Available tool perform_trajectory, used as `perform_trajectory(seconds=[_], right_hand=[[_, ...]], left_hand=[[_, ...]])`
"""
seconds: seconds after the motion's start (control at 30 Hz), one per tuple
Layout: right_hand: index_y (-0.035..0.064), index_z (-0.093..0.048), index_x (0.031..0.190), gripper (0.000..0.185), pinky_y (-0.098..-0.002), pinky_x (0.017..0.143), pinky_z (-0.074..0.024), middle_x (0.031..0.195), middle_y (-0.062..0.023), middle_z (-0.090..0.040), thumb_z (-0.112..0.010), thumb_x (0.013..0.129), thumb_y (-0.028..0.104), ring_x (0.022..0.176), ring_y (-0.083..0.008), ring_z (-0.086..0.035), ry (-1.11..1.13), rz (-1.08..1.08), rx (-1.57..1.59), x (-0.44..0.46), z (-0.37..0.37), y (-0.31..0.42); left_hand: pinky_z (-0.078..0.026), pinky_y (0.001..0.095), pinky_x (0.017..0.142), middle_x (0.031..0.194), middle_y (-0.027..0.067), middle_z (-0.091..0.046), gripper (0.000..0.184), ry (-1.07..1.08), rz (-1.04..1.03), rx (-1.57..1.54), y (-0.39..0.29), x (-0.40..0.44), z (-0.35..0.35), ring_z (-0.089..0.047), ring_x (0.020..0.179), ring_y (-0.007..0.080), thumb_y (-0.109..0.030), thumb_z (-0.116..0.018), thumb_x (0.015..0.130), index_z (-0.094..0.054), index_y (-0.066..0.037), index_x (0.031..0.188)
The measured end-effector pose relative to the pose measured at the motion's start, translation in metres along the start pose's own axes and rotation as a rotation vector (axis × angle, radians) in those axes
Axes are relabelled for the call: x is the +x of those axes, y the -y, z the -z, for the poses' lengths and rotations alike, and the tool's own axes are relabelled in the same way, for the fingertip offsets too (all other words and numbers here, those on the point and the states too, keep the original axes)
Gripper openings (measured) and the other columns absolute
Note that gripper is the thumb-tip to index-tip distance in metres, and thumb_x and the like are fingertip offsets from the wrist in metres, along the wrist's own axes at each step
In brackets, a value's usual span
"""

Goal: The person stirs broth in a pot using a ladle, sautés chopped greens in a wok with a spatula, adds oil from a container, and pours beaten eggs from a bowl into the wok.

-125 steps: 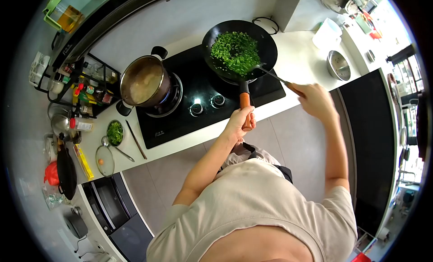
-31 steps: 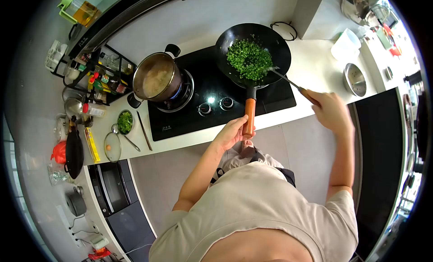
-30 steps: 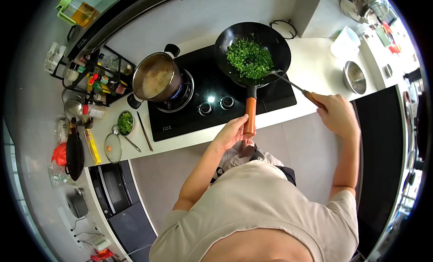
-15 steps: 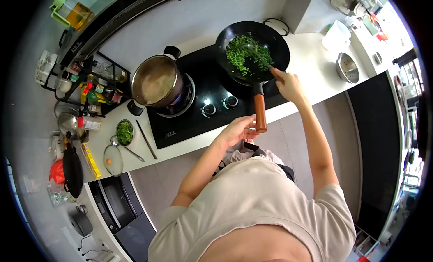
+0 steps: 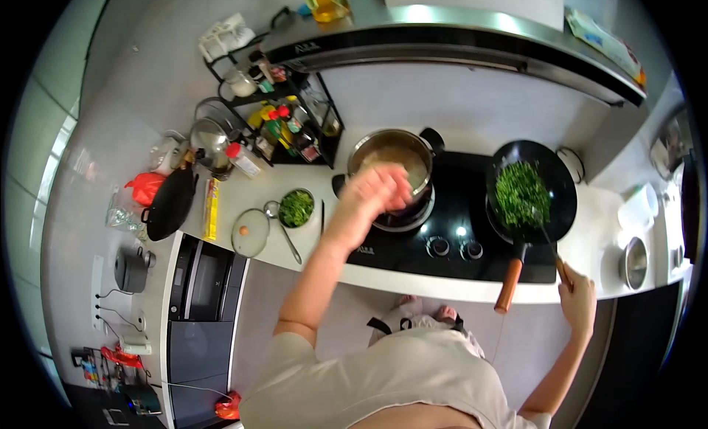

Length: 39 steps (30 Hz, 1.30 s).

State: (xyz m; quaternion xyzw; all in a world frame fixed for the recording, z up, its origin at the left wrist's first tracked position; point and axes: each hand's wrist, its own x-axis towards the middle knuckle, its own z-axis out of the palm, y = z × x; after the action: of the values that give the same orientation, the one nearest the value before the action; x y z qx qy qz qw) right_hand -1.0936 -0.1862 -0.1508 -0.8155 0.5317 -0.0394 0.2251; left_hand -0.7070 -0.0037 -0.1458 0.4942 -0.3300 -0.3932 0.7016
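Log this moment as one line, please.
left hand: raised near pot; right hand: holding utensil, tip in greens; wok: handle ungripped

Wok (image 5: 560,182): black, round, open; sitting on the right side of the cooktop (image 5: 383,261), its orange-brown handle (image 5: 509,285) projecting past the front edge.
Chopped greens (image 5: 520,195): bright to dark green, lying in a loose heap inside the wok.
Spatula (image 5: 549,239): slanting over the rim, its working end dipping into the greens.

Beige short-sleeved top (image 5: 413,374), light trousers (image 5: 422,321), black straps (image 5: 379,326).
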Motion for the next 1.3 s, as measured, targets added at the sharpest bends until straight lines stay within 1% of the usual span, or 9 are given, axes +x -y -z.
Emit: perform_trajectory(seconds=[0.23,0.33,0.37,0.4,0.47,0.53,0.67,0.83,1.3], right_hand=[[0.0066,-0.064,0.115,0.044,-0.0432,0.07,-0.0473,0.083,-0.028,-0.058,-0.054,0.073,0.002,0.078,-0.0421,-0.06,-0.115,0.048,0.064,0.009,-0.025,0.002],[0.0073,-0.065,0.115,0.047,-0.0419,0.067,-0.0467,0.079,-0.0279,-0.056,-0.056,0.069,0.002,0.071,-0.0424,-0.058,-0.032,-0.02,0.077,-0.03,0.009,-0.002],[0.0076,-0.064,0.116,0.048,-0.0418,0.068,-0.0473,0.081,-0.0273,-0.057,-0.057,0.069,0.002,0.072,-0.0421,-0.059,0.068,-0.055,0.039,-0.039,0.021,0.005],[0.008,-0.064,0.117,0.049,-0.0417,0.069,-0.0478,0.083,-0.0268,-0.058,-0.057,0.069,0.002,0.074,-0.0417,-0.059,0.169,-0.089,0.008,-0.044,0.029,0.019],[0.0095,-0.065,0.116,0.046,-0.0414,0.072,-0.0489,0.088,-0.0257,-0.061,-0.057,0.072,0.002,0.079,-0.0411,-0.061,0.076,-0.037,0.085,-0.039,0.004,0.023],[0.0147,-0.065,0.117,0.039,-0.0426,0.078,-0.0506,0.094,-0.0216,-0.065,-0.054,0.08,0.01,0.087,-0.04,-0.062,-0.027,-0.022,0.139,-0.011,-0.039,0.028],[0.0239,-0.062,0.125,0.047,-0.0444,0.075,-0.0521,0.09,-0.0182,-0.068,-0.05,0.081,0.013,0.084,-0.037,-0.065,-0.188,-0.113,0.17,0.053,-0.089,0.011],[0.0246,-0.059,0.127,0.048,-0.0451,0.072,-0.0519,0.09,-0.015,-0.068,-0.052,0.081,0.014,0.085,-0.0343,-0.065,-0.254,-0.16,-0.024,0.085,-0.09,0.005],[0.0209,-0.059,0.127,0.048,-0.0439,0.067,-0.0506,0.075,-0.0166,-0.066,-0.058,0.08,0.012,0.071,-0.035,-0.063,-0.127,-0.11,-0.144,0.005,-0.045,-0.024]], left_hand=[[-0.045,0.028,0.085,0.102,0.0037,-0.062,0.042,-0.42,-0.693,0.484,-0.161,0.171,0.076,-0.057,0.096,0.0132,-0.036,-0.064,0.09,-0.059,-0.002,0.114],[-0.045,0.0273,0.078,0.088,0.0009,-0.056,0.04,-0.521,-0.462,0.87,-0.225,0.299,0.178,-0.053,0.083,0.0118,-0.045,-0.054,0.095,-0.06,-0.008,0.108],[-0.049,0.0304,0.081,0.091,0.0047,-0.06,0.04,-0.431,-0.605,0.402,-0.22,0.312,0.152,-0.059,0.086,0.0157,-0.045,-0.049,0.097,-0.058,-0.01,0.114],[-0.051,0.0339,0.085,0.097,0.0095,-0.063,0.039,-0.459,-0.596,0.643,-0.22,0.29,0.118,-0.063,0.091,0.0192,-0.041,-0.047,0.099,-0.054,-0.008,0.119],[-0.051,0.0323,0.088,0.099,0.0114,-0.065,0.037,-0.327,-0.409,0.111,-0.236,0.316,0.116,-0.065,0.09,0.0219,-0.039,-0.051,0.097,-0.059,-0.004,0.106],[-0.048,0.0278,0.066,0.073,0.003,-0.056,0.034,-0.163,-0.407,0.126,-0.246,0.348,0.145,-0.055,0.067,0.0146,-0.037,-0.048,0.099,-0.06,-0.006,0.094],[-0.025,0.0252,0.046,0.063,-0.0008,-0.036,0.027,-0.457,-0.569,0.018,-0.234,0.313,0.097,-0.03,0.049,0.0092,-0.027,-0.06,0.092,-0.051,-0.004,0.081],[-0.021,0.0272,0.047,0.057,-0.0022,-0.027,0.025,-0.368,-0.633,0.07,-0.241,0.237,0.066,-0.024,0.045,0.01,-0.024,-0.054,0.094,-0.046,-0.008,0.076],[-0.018,0.0212,0.04,0.052,-0.0087,-0.036,0.03,0.051,-0.104,0.304,-0.087,0.141,-0.081,-0.026,0.041,0.0018,-0.031,-0.061,0.091,-0.052,-0.011,0.07]])
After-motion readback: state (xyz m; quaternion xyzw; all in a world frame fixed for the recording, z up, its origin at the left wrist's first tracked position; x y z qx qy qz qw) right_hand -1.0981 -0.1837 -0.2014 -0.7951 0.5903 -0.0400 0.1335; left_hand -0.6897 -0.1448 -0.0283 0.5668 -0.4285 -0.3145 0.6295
